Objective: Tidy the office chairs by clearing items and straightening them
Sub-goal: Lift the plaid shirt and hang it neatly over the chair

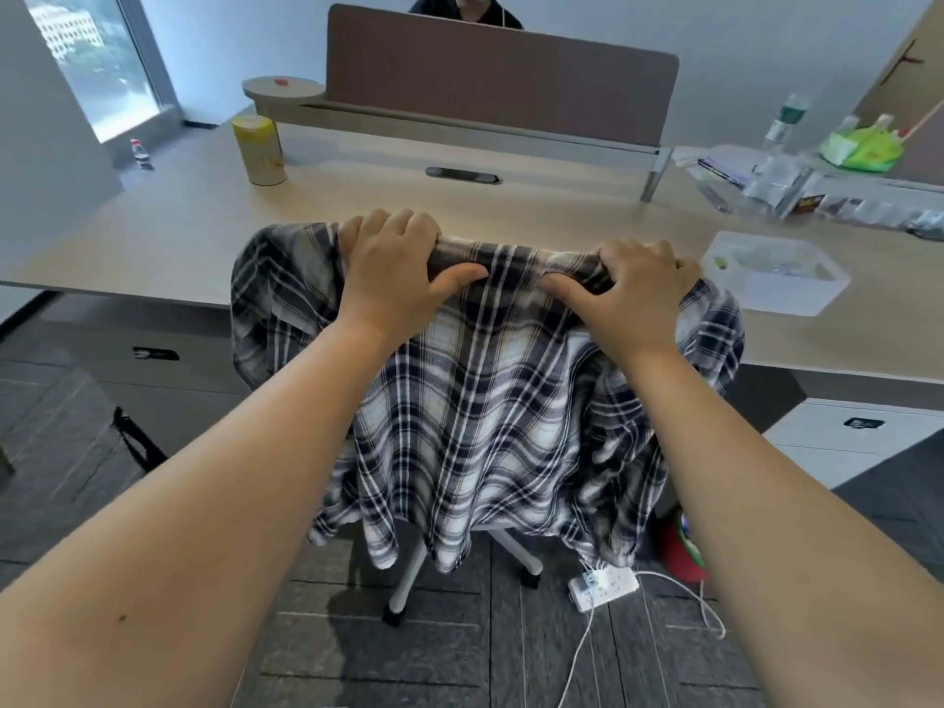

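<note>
A navy-and-white plaid shirt point(490, 416) hangs over the back of an office chair that faces the desk. The shirt hides the backrest and seat; only the chair's white base legs point(408, 580) show beneath it. My left hand point(393, 268) grips the top of the backrest through the shirt, thumb on the near side. My right hand point(638, 288) grips the same top edge further right, fingers curled over the far side.
The wooden desk point(357, 206) holds a yellow canister point(259, 150), a white tray point(776, 273) and clutter at the right. A brown divider point(500, 74) has a person behind it. A power strip point(603, 587) with cables and a red bin point(682, 554) lie on the floor.
</note>
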`<state>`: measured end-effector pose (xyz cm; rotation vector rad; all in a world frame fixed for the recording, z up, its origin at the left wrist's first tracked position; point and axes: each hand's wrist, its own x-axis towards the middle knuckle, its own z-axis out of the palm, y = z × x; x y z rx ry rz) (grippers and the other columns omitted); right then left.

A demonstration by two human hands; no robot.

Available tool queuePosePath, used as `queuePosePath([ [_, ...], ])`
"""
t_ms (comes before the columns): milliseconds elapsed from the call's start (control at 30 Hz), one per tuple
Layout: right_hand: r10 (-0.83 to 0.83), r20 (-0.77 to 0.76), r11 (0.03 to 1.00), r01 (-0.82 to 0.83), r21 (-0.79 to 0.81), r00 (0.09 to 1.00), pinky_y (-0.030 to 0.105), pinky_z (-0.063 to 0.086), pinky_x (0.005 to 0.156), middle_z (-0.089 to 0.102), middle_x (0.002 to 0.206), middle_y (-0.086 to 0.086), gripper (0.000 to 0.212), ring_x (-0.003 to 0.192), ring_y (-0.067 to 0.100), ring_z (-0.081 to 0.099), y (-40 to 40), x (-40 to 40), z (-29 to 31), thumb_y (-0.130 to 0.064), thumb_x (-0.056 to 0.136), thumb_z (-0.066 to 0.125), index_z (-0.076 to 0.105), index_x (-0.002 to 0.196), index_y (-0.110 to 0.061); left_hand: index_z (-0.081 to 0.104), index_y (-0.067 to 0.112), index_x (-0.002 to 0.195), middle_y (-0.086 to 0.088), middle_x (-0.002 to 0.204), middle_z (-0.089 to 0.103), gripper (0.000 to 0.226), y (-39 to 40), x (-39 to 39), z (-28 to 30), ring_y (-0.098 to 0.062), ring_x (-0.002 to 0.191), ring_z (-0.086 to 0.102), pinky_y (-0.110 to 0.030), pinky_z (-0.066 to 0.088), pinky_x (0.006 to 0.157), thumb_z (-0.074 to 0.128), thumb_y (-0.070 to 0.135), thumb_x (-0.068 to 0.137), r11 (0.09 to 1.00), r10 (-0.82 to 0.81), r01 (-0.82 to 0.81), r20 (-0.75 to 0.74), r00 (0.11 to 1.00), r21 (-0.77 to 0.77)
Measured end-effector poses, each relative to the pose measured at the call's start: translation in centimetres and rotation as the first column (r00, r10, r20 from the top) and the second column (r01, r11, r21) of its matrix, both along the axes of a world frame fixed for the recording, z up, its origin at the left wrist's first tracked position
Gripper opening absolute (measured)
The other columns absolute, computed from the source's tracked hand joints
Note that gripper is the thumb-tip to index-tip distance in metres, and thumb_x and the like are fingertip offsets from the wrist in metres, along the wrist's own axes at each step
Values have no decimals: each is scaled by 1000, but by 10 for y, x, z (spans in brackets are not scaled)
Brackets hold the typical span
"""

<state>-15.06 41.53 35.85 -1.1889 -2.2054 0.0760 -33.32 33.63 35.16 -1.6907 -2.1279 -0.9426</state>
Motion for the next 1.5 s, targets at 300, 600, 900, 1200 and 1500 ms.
queuePosePath([
  [300,2,-97,1000,-3,-5,995,32,4,61,46,68,-1,67,84,16,34,40,-2,-2,-78,51,35,43,65,-13,52,-1,94,-21,101,56,51,34,2,-1,-33,101,43,-30,21,82,53,49,81,1000,-27,28,-20,999,16],
  [600,6,23,997,-5,-72,1000,36,27,84,51,92,6,64,100,24,42,37,5,0,-74,63,44,52,84,-14,49,3,107,-18,116,51,50,24,14,8,-32,112,38,-35,21,91,48,48,84,990,31,-34,-25,999,-138],
  [900,-168,-297,978,121,-170,940,30,38,79,60,105,14,26,94,26,52,-20,94,13,-21,87,52,57,105,-3,55,3,108,-16,113,59,26,1,112,19,-32,110,47,-39,34,94,47,20,89,961,-268,270,36,963,-68],
  [1200,-513,-299,826,368,-428,805,25,35,74,55,88,-3,23,86,14,48,-89,283,-11,-23,89,48,61,100,-7,59,4,98,-13,101,65,22,-1,296,-3,-30,93,58,-36,45,78,46,20,90,694,-580,633,254,774,-343],
  [1500,-763,-259,626,576,-526,592,22,35,54,49,67,-15,11,65,5,46,-179,510,-31,-23,88,48,55,83,-16,62,6,95,-13,105,67,19,-36,529,-24,-29,100,57,-33,43,82,48,17,87,455,-749,817,345,566,-354],
])
